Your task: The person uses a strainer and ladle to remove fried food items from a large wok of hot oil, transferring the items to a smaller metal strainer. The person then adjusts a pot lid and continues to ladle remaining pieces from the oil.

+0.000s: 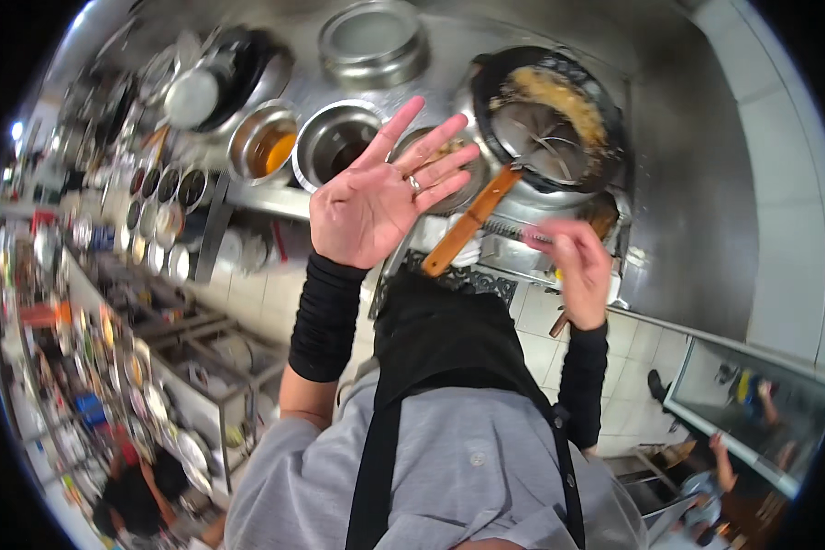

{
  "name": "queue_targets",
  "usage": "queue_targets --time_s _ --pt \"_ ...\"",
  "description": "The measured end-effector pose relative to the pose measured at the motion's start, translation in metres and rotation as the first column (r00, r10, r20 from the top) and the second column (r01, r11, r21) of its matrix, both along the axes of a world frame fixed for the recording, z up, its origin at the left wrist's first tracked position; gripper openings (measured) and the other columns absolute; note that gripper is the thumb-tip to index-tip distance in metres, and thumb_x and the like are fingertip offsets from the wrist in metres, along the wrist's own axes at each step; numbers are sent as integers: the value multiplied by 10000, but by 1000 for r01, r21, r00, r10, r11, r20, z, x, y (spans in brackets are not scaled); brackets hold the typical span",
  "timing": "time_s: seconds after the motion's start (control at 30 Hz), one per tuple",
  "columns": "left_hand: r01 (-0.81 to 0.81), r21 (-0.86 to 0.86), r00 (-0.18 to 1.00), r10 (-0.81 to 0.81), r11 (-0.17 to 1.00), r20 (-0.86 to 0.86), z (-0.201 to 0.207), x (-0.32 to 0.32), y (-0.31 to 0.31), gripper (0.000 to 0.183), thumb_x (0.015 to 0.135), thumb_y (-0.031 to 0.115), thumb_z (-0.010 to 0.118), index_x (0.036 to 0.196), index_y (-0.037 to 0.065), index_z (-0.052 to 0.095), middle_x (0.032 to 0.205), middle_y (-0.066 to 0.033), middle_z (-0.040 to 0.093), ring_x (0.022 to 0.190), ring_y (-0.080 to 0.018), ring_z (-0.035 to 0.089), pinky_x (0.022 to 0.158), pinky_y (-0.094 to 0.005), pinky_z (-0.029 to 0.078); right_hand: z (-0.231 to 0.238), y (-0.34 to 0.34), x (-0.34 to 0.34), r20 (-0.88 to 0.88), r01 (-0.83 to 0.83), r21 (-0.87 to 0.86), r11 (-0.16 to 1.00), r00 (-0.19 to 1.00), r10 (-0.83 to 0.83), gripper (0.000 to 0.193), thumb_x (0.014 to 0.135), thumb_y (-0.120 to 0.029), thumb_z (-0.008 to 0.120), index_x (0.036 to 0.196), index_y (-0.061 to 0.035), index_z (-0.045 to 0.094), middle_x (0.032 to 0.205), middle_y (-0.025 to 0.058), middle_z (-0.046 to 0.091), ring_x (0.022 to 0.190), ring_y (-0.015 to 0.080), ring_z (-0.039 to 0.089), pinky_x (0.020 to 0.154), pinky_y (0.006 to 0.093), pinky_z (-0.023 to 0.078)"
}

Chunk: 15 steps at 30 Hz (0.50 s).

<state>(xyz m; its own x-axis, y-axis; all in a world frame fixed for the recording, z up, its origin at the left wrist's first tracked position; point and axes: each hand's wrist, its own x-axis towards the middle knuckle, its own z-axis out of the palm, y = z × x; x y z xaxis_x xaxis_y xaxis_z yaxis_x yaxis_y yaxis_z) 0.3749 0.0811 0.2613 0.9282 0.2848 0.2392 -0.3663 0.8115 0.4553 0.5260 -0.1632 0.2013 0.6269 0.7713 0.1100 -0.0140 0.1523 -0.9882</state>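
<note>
My left hand point(380, 197) is raised with the palm showing and the fingers spread, holding nothing; a ring is on one finger. Behind its fingers, a metal bowl of food point(463, 188) is partly covered. My right hand point(579, 266) is blurred over the front edge of the stove, right of a wooden handle point(467, 225); whether its fingers grip anything is unclear. That handle belongs to a round strainer point(536, 137) resting in a black wok point(612, 137). Yellow-brown bits of food point(559, 92) lie along the wok's far side.
Left of the wok stand a steel pot with dark contents point(316, 119) and a bowl of orange liquid point(270, 151). A lidded metal container point(373, 41) is at the back. Seasoning tins point(191, 188) and shelving point(211, 390) lie left. People point(142, 495) are at lower left and lower right.
</note>
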Motion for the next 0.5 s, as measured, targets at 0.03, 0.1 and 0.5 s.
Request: queue_targets --time_s 0.03,0.1,0.5 --pt "38 -75 999 -35 996 39 3 17 -9 716 980 227 438 1582 21 110 1618 -308 66 1479 -499 160 1216 -530 214 16 18 -6 -159 -66 159 985 983 91 394 965 -12 598 1343 -8 485 1273 156 598 1129 246 620 977 420 519" --pt "126 -197 991 -115 972 66 11 49 -28 689 1040 392 359 1574 18 137 1614 -308 72 1486 -492 131 1226 -534 173 25 48 -16 -296 -134 386 913 919 260 610 964 -15 600 1497 -22 304 1419 161 482 1252 248 546 1042 432 480" --pt "186 -95 982 -189 978 -20 -5 129 -79 729 1050 497 316 1550 -22 203 1594 -277 218 1486 -399 225 1226 -473 196 15 69 12 -549 224 313 923 836 -17 155 983 -156 654 1050 -17 649 972 30 680 864 85 632 694 239 493"
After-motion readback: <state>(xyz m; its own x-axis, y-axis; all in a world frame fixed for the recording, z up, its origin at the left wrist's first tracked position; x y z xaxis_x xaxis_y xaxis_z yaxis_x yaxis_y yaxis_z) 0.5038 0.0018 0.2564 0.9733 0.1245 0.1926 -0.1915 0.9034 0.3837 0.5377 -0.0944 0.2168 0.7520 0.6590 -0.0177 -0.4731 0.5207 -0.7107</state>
